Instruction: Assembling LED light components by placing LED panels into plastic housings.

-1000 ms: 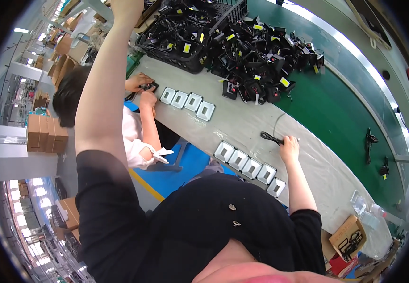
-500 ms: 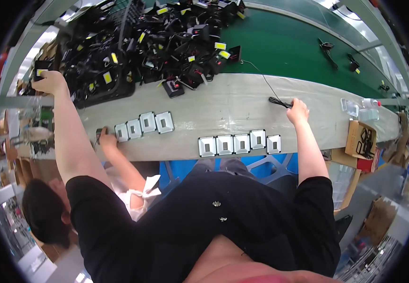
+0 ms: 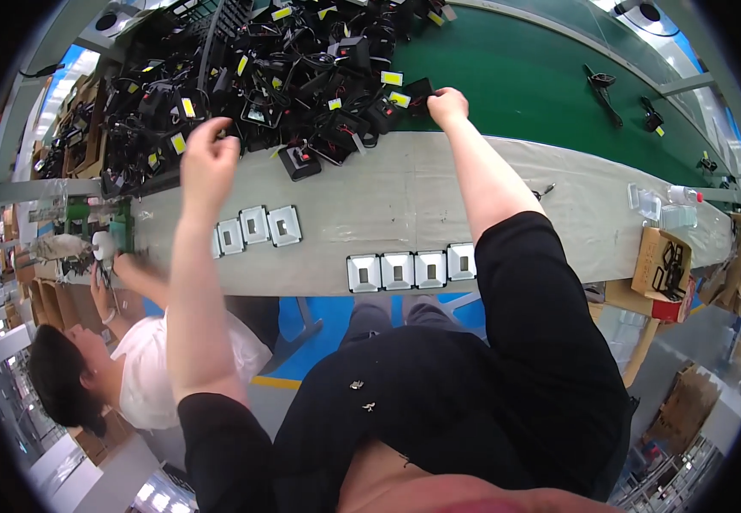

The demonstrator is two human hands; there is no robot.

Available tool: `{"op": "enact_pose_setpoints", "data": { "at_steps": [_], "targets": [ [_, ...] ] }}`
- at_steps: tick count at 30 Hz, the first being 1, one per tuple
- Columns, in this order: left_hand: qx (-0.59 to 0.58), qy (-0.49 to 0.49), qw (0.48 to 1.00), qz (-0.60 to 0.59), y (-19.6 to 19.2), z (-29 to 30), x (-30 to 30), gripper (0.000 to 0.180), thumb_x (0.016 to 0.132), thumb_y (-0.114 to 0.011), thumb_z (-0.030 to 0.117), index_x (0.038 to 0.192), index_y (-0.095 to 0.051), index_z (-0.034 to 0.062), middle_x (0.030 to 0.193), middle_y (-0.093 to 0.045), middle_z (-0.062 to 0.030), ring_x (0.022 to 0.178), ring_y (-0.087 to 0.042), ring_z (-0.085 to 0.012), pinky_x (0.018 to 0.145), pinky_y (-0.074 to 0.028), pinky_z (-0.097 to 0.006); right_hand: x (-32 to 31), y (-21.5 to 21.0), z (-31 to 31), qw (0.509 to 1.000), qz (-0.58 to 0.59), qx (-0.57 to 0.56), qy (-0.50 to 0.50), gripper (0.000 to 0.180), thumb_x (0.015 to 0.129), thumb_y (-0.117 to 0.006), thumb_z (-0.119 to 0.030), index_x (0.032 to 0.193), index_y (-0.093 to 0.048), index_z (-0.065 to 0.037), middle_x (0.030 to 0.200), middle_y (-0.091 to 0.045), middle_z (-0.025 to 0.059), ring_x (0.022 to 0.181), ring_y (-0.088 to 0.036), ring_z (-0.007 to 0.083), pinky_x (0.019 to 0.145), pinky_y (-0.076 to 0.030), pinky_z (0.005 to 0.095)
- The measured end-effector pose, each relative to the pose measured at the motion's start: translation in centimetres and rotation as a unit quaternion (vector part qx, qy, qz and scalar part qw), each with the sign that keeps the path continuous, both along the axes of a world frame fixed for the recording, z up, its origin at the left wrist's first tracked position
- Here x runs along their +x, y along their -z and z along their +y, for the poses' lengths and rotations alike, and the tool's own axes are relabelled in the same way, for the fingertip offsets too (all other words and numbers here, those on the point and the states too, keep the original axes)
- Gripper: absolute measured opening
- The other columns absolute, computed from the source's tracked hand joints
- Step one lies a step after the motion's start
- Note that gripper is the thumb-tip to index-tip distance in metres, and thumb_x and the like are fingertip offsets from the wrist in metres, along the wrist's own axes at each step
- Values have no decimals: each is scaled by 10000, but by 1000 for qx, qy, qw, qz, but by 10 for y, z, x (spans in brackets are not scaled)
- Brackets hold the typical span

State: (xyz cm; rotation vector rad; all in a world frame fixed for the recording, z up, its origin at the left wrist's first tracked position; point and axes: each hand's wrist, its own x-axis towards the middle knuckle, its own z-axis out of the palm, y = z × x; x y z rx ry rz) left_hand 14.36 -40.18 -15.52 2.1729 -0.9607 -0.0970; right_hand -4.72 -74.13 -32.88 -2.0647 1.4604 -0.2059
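At the right end of a heap of black lamp units (image 3: pixel 302 73), the fingers of my right hand (image 3: pixel 450 108) close on the edge of a flat black lamp housing (image 3: pixel 418 90). My left hand (image 3: pixel 207 162) hovers over the front of the heap, slightly blurred. Its fingers are curved, with the thumb apart, and nothing shows between them. A black unit with a red part (image 3: pixel 300 162) lies at the heap's front edge. Silvery square reflector frames stand in two rows: one row (image 3: pixel 398 271) in front of me, partly covered by my right sleeve, another (image 3: pixel 255 226) beside my left forearm.
The heap spills from a black crate (image 3: pixel 217 51). Behind the grey-covered table (image 3: pixel 345 209) runs a green belt (image 3: pixel 507 77) with a few black parts. A cord end (image 3: pixel 546 191), clear plastic bottles (image 3: pixel 670 205) and an open carton (image 3: pixel 661 263) are right. A co-worker (image 3: pixel 140 359) sits left.
My left hand has come right from the far left, and the lamp unit it held no longer shows. My right hand left the cord and reached left to the black housing. The co-worker's hand withdrew leftward.
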Motion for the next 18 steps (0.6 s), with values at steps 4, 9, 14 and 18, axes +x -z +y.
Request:
{"op": "enact_pose_setpoints", "data": {
  "at_steps": [4,9,14,18],
  "targets": [
    [-20,36,983,177,-5,-8,-77,265,850,-553,122,1100,-569,38,1039,-604,-74,854,-605,-139,705,-467,-248,-41,-45,7,971,-225,77,-6,298,757,-558,-93,1029,-630,8,820,-655,68,642,-609,126,576,-487,249],
    [-119,88,881,450,-66,-55,-149,385,929,-454,263,1261,-452,69,1218,-515,-94,1003,-577,-197,788,-458,-286,-117,-181,42,930,-320,66,-167,232,870,-558,-119,1060,-629,-6,855,-649,23,739,-559,52,664,-446,187],
    [-136,198,787,568,-109,-107,-214,450,949,-375,337,1325,-356,90,1238,-486,-132,1030,-563,-263,830,-476,-375,-166,-273,64,925,-278,-32,-257,214,853,-570,-115,1035,-649,-34,828,-659,47,724,-579,72,668,-460,195],
    [-179,288,694,635,-124,-128,-248,361,963,-341,271,1254,-380,62,1172,-524,-143,1029,-568,-295,819,-521,-408,-190,-294,74,870,-410,-87,-260,236,800,-619,-154,1000,-650,-32,872,-636,102,707,-598,135,632,-459,242]
  ]
}}
